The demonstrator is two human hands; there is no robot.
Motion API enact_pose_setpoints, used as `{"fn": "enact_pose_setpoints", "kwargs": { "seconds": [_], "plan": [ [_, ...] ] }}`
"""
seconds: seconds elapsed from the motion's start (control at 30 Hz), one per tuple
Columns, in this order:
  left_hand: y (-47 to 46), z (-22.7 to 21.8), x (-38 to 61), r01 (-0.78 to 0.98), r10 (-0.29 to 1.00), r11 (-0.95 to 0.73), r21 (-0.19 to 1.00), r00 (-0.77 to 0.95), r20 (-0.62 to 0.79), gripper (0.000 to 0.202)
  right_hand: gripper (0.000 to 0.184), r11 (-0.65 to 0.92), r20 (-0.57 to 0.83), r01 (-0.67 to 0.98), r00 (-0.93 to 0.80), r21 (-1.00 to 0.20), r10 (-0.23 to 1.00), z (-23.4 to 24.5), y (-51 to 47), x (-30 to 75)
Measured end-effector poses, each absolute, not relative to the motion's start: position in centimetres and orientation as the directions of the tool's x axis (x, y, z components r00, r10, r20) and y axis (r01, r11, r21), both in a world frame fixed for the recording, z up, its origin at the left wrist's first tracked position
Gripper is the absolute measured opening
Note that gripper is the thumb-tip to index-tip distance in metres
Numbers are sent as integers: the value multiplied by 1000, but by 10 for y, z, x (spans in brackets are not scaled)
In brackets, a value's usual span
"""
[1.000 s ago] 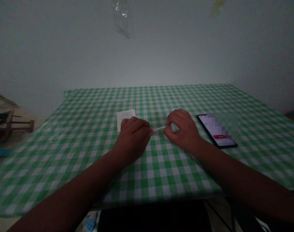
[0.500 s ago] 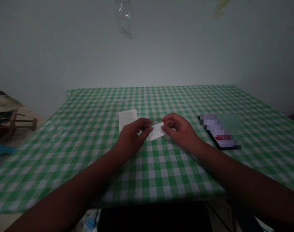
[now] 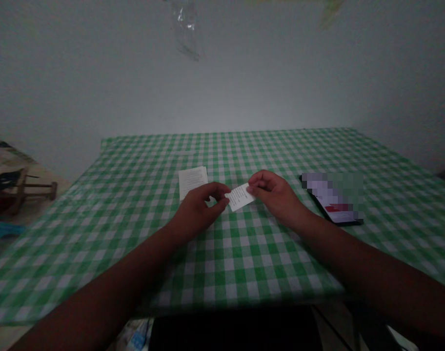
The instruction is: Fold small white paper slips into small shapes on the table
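Between the left hand [image 3: 200, 204] and right hand [image 3: 277, 196] sits a small printed paper [image 3: 240, 197]. Right's got 1 end pinched; left's narrowed at the other, can't tell if gripping. I'd pinch lightly, less creasing. White sheets [image 3: 192, 179] lie just beyond the left, on checked cloth [image 3: 244, 258].

The small paper card [image 3: 240, 199] is white and roughly rectangular, its visible face printed with several rows of dark marks — too small to read. It looks flat, printed side up toward the camera, and sits askew, with its right end higher in view than its left. It lies between the two hands: the right hand [image 3: 275, 192] pinches its upper right corner, thumb over the printed face, while the left hand's [image 3: 200, 205] fingertips are at its left edge — whether gripping it is unclear.
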State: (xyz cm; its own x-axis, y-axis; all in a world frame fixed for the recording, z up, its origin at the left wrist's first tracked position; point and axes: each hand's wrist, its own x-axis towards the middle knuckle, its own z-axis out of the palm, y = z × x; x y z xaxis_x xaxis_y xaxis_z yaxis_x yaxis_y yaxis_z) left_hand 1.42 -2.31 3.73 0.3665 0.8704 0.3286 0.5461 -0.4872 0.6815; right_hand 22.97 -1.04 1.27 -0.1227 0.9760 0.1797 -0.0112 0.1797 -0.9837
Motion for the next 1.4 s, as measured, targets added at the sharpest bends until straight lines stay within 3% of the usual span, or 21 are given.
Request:
{"fn": "enact_pose_setpoints", "kwargs": {
  "seconds": [0.4, 0.67, 0.77, 0.87, 0.97, 1.07, 1.17, 1.23, 1.33, 1.4],
  "plan": [
    [-26, 36, 18, 488, 863, -495, 719, 377, 337, 23, 16, 172, 175, -48, -68, -984, 982, 10, -9, 228],
    [-26, 34, 17, 500, 841, -532, 684, 409, 355, 13, 14, 182, 183, -25, -64, -983, 981, 10, -11, 226],
    [-26, 33, 14, 514, 776, -629, 583, 450, 441, 22, 13, 190, 191, -17, -72, -982, 979, 10, -10, 228],
    [-25, 34, 11, 561, 671, -738, 375, 554, 493, 35, 13, 163, 160, 17, -114, -986, 981, 10, -9, 230],
    [-23, 33, 7, 593, 609, -782, 193, 658, 444, 29, 14, 137, 125, 67, -156, -988, 980, 9, -8, 232],
    [-21, 32, 5, 576, 556, -813, 89, 722, 411, 17, 14, 139, 121, 96, -174, -986, 977, 7, -8, 232],
    [-19, 31, 4, 577, 536, -816, 25, 740, 407, 14, 12, 171, 143, 157, -173, -973, 974, 8, -9, 233],
    [-18, 31, 5, 582, 541, -813, 13, 747, 387, 14, 10, 251, 212, 281, -161, -926, 964, 11, -11, 234],
    [-18, 31, 6, 593, 566, -804, 28, 752, 338, 17, 9, 407, 352, 477, -204, -779, 913, 18, -16, 235],
    [-18, 31, 8, 612, 591, -790, 48, 738, 324, 17, 10, 514, 416, 522, -302, -681, 858, 23, -20, 236]
  ]
}}
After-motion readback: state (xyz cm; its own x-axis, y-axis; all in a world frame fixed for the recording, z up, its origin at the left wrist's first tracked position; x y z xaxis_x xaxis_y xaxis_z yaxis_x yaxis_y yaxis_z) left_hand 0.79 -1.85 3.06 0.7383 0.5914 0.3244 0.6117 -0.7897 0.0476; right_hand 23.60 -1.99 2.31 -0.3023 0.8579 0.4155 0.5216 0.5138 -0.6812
